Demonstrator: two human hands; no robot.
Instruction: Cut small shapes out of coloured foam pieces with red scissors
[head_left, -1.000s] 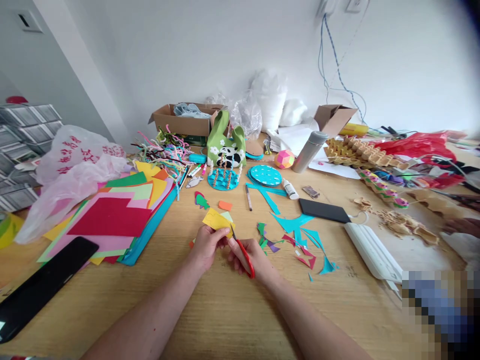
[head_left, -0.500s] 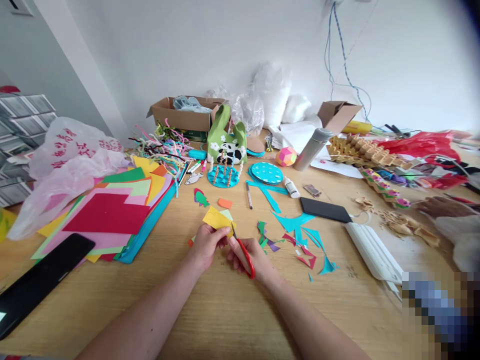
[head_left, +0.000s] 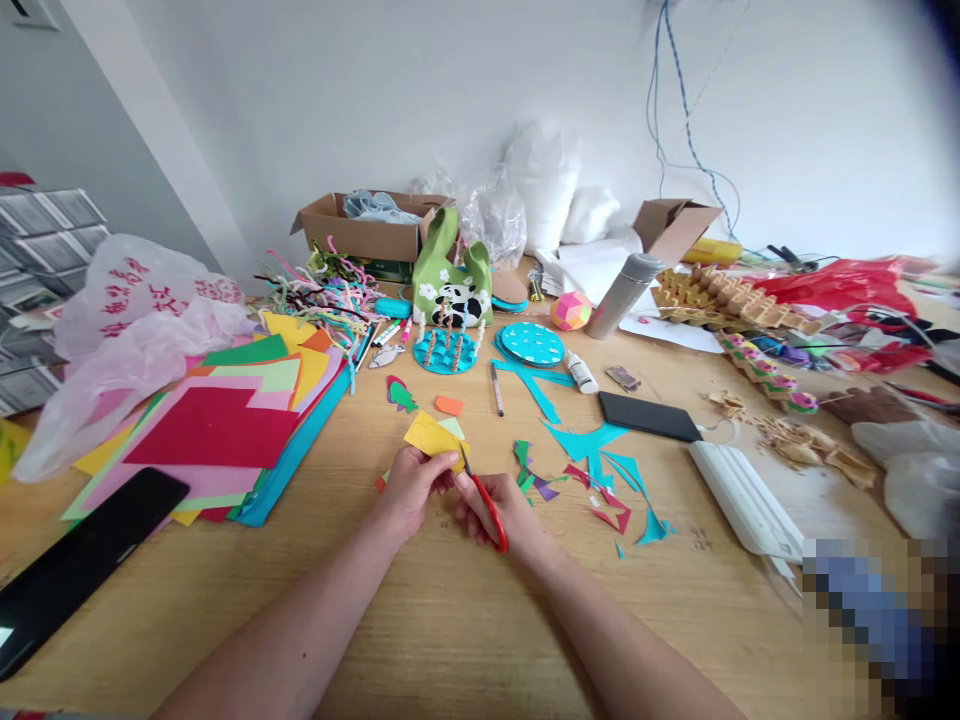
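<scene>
My left hand (head_left: 411,490) pinches a small yellow foam piece (head_left: 427,436) just above the wooden table (head_left: 465,620). My right hand (head_left: 504,517) grips red-handled scissors (head_left: 484,500), their blades meeting the right edge of the yellow piece. Both hands sit close together near the table's middle. Coloured offcuts (head_left: 592,470) in teal, green and red lie just right of the scissors.
A stack of coloured foam sheets (head_left: 240,420) and a black phone (head_left: 82,560) lie at left. A black wallet (head_left: 649,417), white tray (head_left: 742,500), glue bottle (head_left: 579,373), pen (head_left: 496,388) and steel flask (head_left: 624,295) are at right. Another person's hand (head_left: 870,405) rests at far right.
My hands have stayed in place with the scissors at the yellow piece. The other person's hand at far right has shifted. The view has tilted slightly.
</scene>
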